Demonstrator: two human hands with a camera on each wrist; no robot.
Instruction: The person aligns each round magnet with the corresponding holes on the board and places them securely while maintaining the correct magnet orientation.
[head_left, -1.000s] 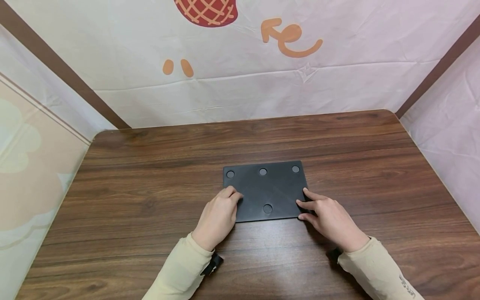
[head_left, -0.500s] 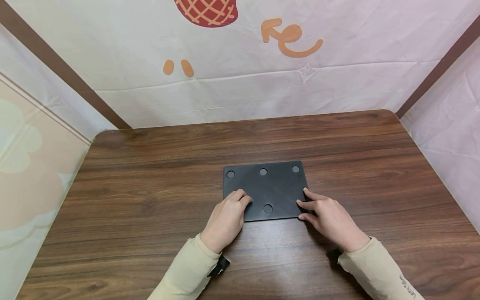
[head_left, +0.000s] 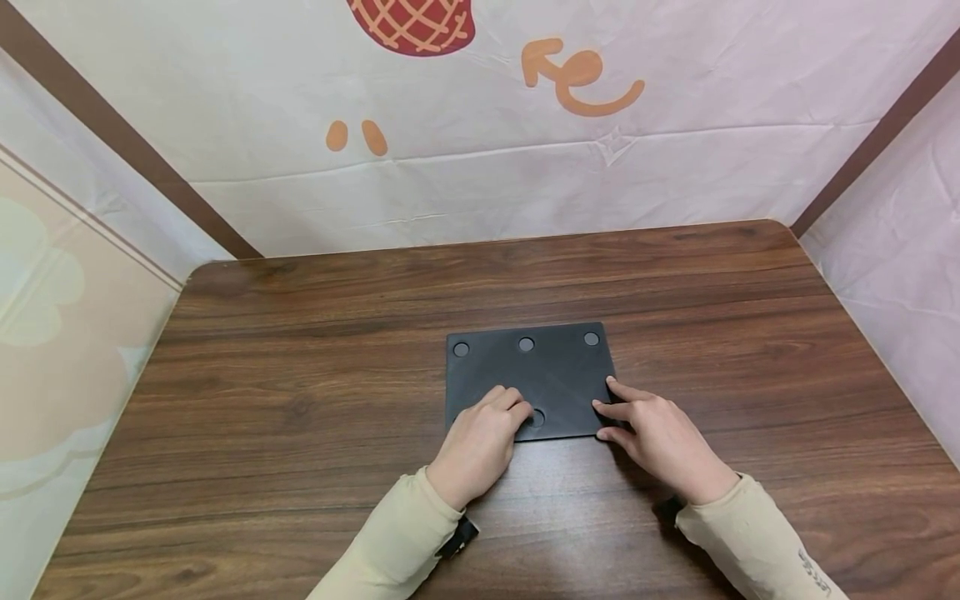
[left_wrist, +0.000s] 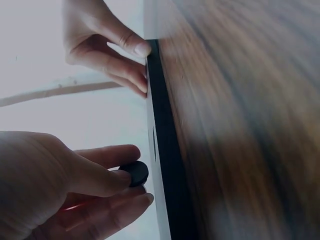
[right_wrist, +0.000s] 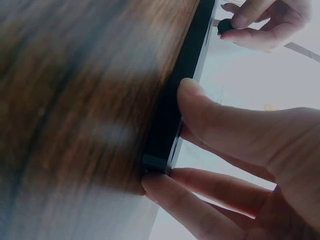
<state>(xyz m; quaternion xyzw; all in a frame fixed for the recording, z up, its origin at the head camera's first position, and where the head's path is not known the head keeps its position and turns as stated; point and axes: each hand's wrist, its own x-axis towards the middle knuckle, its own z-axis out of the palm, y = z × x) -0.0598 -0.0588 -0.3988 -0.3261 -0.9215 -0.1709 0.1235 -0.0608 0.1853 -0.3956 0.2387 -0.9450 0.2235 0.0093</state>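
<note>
A flat black rectangular board (head_left: 558, 375) with round recesses lies on the wooden table. My left hand (head_left: 482, 443) is over its near edge, beside the near middle recess (head_left: 537, 418). In the left wrist view its thumb and fingers pinch a small black disc (left_wrist: 138, 173), held just off the board's face; the head view hides this disc. My right hand (head_left: 663, 437) holds the board's near right corner. Its thumb (right_wrist: 192, 92) is against the near edge, and other fingers touch the right side. That corner is covered by the hand in the head view.
Three more recesses run along the board's far edge, including the far left recess (head_left: 461, 350). Around the board spreads the brown wood-grain table (head_left: 315, 333). A pale printed cloth (head_left: 480, 183) hangs behind the table.
My left hand has slid rightward over the board, from its left edge to beside the near middle recess. The right hand and the board have stayed put.
</note>
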